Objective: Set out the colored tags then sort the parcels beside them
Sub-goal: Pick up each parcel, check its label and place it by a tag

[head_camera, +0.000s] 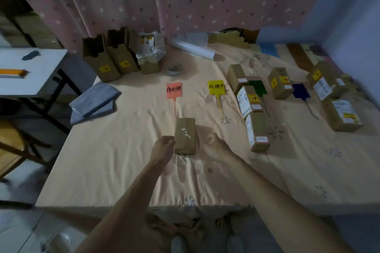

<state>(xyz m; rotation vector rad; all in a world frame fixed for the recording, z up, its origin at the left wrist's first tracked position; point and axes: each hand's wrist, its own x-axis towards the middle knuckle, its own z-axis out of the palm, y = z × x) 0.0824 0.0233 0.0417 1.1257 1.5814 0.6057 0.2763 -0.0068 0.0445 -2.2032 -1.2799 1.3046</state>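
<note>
Since the taped parcel (pixel 184 135) on the bed (pixel 102 160), at 6 o'clock of the pink tag (pixel 174 90), looks light, stiff & tape-slick, take it by its long sides: your left hand (pixel 163 146) curls at its 9 o'clock edge (grip or touch, can't tell), right hand (pixel 213 143) loose, empty, at 3.

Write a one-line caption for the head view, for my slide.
Left hand at the edge of a brown parcel near the pink tag, right hand beside, on a bed.
</note>
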